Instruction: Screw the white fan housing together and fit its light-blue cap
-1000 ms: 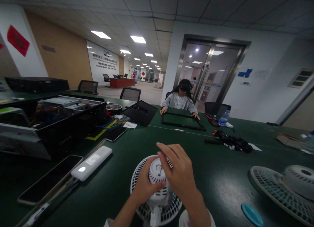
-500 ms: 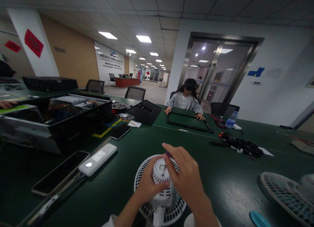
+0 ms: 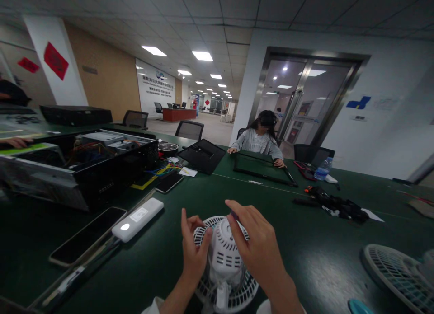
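A small white fan lies face down on the green table [image 3: 305,241] just in front of me, its rear grille [image 3: 246,290] flat and its round motor housing [image 3: 224,253] sticking up. My left hand [image 3: 192,253] rests against the housing's left side, thumb on it, fingers apart and the index finger raised. My right hand [image 3: 259,250] curls over the housing's right side and top. Its fingertips pinch a small purple object [image 3: 233,214], of which only the tip shows.
A white power bank [image 3: 137,219] and a dark phone [image 3: 88,235] lie to the left, behind them an open computer case [image 3: 84,165]. Another fan grille [image 3: 396,273] and a blue disc [image 3: 359,307] sit at right. Across the table a person [image 3: 259,140] handles a black frame [image 3: 264,169].
My left hand has let go of the motor housing and spread its fingers; the housing now tilts toward me, its side vents showing. The view has shifted a little leftward.
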`<state>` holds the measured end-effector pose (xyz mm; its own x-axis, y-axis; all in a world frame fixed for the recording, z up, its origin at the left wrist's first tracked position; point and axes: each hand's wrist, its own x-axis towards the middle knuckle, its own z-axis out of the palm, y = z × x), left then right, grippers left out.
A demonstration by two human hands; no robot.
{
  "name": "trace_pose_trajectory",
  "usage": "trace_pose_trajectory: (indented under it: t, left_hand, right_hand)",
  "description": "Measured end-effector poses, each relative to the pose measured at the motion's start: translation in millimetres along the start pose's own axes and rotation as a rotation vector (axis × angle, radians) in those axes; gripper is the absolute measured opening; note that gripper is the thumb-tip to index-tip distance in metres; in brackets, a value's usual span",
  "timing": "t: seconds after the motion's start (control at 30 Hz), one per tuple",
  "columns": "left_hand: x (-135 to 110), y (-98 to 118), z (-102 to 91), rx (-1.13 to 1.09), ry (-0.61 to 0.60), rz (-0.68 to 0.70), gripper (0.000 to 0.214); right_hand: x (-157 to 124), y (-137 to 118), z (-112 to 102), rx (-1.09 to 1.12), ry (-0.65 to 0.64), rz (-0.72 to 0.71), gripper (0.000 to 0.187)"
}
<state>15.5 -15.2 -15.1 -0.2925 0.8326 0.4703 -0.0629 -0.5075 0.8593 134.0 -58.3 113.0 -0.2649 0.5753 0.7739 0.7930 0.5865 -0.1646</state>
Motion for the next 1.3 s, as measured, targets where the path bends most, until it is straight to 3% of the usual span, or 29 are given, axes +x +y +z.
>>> trace_pose_trajectory:
  t: [0.07,0.17,0.23,0.33,0.4,0.47,0.63,0.77,1.03,1.17,1.3]
  left_hand:
    - [3,-2,-2.5,0.048,0.156,-0.011,0.069]
    - [6,-2,-6.1,0.06,0.224,-0.016,0.063]
    - [4,-2,-8.0,0.081,0.162,0.036,0.053]
    - [1,1,-9.7,0.185,-0.103,0.177,0.032]
    - [-1,4,-9.6,0.253,-0.273,0.263,0.027]
    - [-2,6,-8.4,0.282,-0.35,0.313,0.03]
    - [-3,4,-5.2,0.247,-0.416,0.415,0.036]
    - [-4,0,-3.7,0.22,-0.459,0.468,0.036]
    - [-5,4,-5.3,0.213,-0.548,0.382,0.027]
    - [-5,5,-5.7,0.196,-0.558,0.373,0.025]
    - [-5,5,-5.4,0.186,-0.565,0.358,0.024]
  right_hand:
    - [0,0,0,0.009,0.001,-0.004,0.026]
    - [0,0,0,0.013,0.002,-0.016,0.026]
    - [0,0,1,0.012,-0.003,-0.014,0.026]
    - [0,1,1,0.015,-0.011,0.007,0.027]
    - [0,0,0,0.023,-0.02,0.018,0.027]
    - [0,-1,-2,0.046,-0.036,0.021,0.03]
    - [-1,-2,-3,0.113,-0.027,-0.05,0.036]
    - [0,3,4,0.032,0.084,-0.032,0.024]
    - [3,5,1,0.05,0.134,0.007,0.027]
    - [3,9,2,-0.023,0.199,0.028,0.018]
    - [3,14,-2,0.006,0.13,0.084,0.023]
